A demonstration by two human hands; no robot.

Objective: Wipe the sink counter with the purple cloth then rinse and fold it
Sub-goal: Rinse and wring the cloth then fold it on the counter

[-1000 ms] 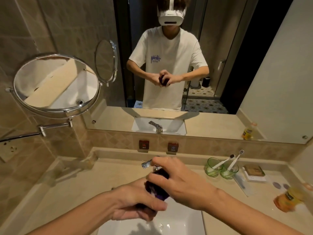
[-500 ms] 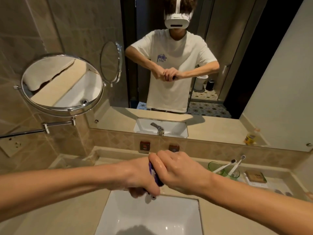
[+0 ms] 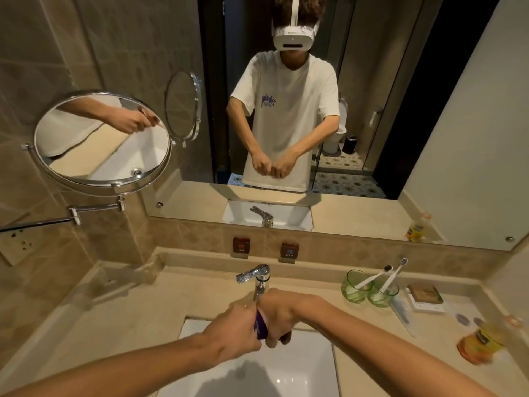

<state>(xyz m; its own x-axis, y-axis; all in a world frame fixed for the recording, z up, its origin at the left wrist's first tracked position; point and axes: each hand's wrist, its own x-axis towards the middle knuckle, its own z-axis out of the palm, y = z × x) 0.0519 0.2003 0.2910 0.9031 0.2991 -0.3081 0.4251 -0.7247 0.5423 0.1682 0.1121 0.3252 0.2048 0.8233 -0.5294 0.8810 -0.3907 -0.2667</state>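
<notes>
Both hands are clenched around the purple cloth (image 3: 261,328), which is bunched into a tight roll over the white sink basin (image 3: 300,368), just in front of the chrome faucet (image 3: 257,277). The left hand (image 3: 234,333) grips one end and the right hand (image 3: 282,316) grips the other, knuckles nearly touching; only a narrow band of cloth shows between them. The wall mirror (image 3: 400,110) confirms two fists held close together. No running water can be made out at the spout.

Assessment: the step in hand appears to be wringing the cloth after rinsing. To do it well, the hands should twist in opposite directions with the roll kept above the basin so the run-off falls there and not on the beige worktop (image 3: 137,305). Regripping along the roll's length would likely press out water trapped under the palms. The cloth should then be shaken open over the basin before folding.

Risk noted: two green glass tumblers (image 3: 369,287) holding toothbrushes stand near the right forearm on the worktop; elbows should stay tucked.
</notes>
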